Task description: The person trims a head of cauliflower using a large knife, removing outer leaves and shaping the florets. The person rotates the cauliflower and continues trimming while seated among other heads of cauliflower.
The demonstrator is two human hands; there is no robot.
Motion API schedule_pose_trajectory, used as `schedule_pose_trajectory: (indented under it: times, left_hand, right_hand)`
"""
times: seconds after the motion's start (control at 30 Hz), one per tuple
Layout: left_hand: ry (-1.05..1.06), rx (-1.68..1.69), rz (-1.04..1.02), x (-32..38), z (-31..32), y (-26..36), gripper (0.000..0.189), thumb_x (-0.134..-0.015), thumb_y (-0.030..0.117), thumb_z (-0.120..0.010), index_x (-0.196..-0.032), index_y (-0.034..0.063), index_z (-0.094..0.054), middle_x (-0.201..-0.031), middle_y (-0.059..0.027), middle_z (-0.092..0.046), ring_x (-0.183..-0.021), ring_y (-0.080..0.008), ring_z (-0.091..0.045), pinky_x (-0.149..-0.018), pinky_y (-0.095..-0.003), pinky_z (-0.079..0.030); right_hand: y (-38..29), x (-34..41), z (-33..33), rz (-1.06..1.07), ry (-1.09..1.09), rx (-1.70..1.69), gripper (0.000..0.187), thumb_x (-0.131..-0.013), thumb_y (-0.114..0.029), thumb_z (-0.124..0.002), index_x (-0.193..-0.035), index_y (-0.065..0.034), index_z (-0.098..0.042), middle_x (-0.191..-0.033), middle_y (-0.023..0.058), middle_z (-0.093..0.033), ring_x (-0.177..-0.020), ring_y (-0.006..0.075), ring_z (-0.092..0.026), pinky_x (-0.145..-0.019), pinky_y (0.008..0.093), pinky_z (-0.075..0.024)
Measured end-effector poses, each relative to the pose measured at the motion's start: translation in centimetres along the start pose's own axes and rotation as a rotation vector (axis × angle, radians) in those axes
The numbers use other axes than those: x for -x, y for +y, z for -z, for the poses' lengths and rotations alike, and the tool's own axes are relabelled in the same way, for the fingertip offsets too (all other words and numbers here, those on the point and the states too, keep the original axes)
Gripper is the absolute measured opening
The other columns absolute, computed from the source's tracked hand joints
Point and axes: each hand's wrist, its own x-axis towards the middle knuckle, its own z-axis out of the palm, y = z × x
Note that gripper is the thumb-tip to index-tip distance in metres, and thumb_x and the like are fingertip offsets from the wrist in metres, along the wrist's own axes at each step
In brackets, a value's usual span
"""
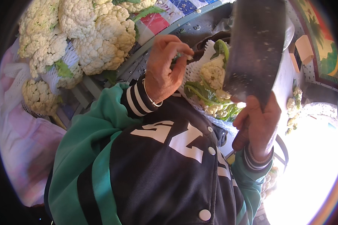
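My right hand [256, 123] is closed on the handle of a broad-bladed cleaver [255, 53], whose dark blade points away from me and bears small pale crumbs. With thumb and forefinger, my left hand [167, 67] pinches a small pale scrap that looks like cauliflower. Between the hands, in front of my jacket, lies a cauliflower [213, 73] with green leaves in a white foam net [192, 73]. The blade hides part of what lies behind it at the upper right.
Several large cauliflower heads [104, 42] are piled at the upper left, some with foam netting. Cauliflower pieces [293, 109] lie at the right, below an open cardboard box [303, 50]. A grey metal rim [174, 26] crosses the top, with white crumbs about it.
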Motion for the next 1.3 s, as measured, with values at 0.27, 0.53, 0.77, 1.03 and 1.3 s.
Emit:
schedule_pose_trajectory:
  times: [0.27, 0.53, 0.77, 1.03, 1.3]
  left_hand:
    - [-0.275, 0.378, 0.223, 0.4, 0.9, 2.0, 0.016, -0.087, 0.002, -0.068, -0.102, 0.0004, -0.062, -0.089, -0.0082, -0.065, -0.072, -0.0135, -0.062, -0.069, -0.0259, -0.05]
    - [-0.53, 0.391, 0.072, -1.2, 1.6, 5.4, 0.05, -0.081, 0.021, -0.078, -0.121, -0.0001, -0.056, -0.101, -0.0117, -0.065, -0.081, -0.0209, -0.065, -0.074, -0.0314, -0.052]
    - [-0.499, 0.297, 0.075, -1.2, 0.6, 6.5, 0.051, -0.082, 0.012, -0.068, -0.128, 0.0031, -0.048, -0.108, -0.0171, -0.062, -0.095, -0.036, -0.065, -0.078, -0.0403, -0.054]
    - [-0.451, 0.197, 0.161, -0.6, 1.3, 5.4, 0.051, -0.079, 0.001, -0.071, -0.126, 0.0031, -0.051, -0.098, -0.014, -0.06, -0.084, -0.0291, -0.068, -0.072, -0.0338, -0.056]
    - [-0.271, -0.165, 0.313, 1.3, 4.0, 0.2, 0.041, -0.082, 0.004, -0.07, -0.12, 0.0005, -0.056, -0.099, -0.0178, -0.064, -0.085, -0.0324, -0.068, -0.075, -0.0352, -0.054]
  right_hand:
    - [0.3, 0.1, -0.6, 0.111, 0.151, -0.345, 0.025, -0.102, -0.017, -0.049, -0.113, 0.0054, -0.05, -0.076, 0.0171, -0.067, -0.034, 0.0173, -0.052, -0.025, 0.0249, -0.0345]
    - [2.3, -2.9, -5.4, 0.36, 0.247, -0.631, 0.03, -0.104, -0.015, -0.047, -0.13, -0.0018, -0.039, -0.109, 0.023, -0.067, -0.085, 0.0237, -0.071, -0.071, 0.0306, -0.0583]
    - [2.2, -2.6, -6.8, 0.444, 0.131, -0.656, 0.035, -0.103, -0.006, -0.047, -0.136, -0.0001, -0.036, -0.119, 0.0195, -0.063, -0.103, 0.022, -0.066, -0.087, 0.0321, -0.0539]
    - [3.2, -2.8, -6.3, 0.463, -0.004, -0.601, 0.043, -0.102, -0.011, -0.052, -0.139, 0.0005, -0.034, -0.129, 0.0153, -0.055, -0.113, 0.0192, -0.055, -0.092, 0.0286, -0.0448]
    - [4.1, -3.5, -5.8, 0.612, 0.045, -0.504, 0.046, -0.101, -0.017, -0.056, -0.14, -0.0055, -0.036, -0.14, 0.0158, -0.048, -0.128, 0.0252, -0.05, -0.101, 0.038, -0.0442]
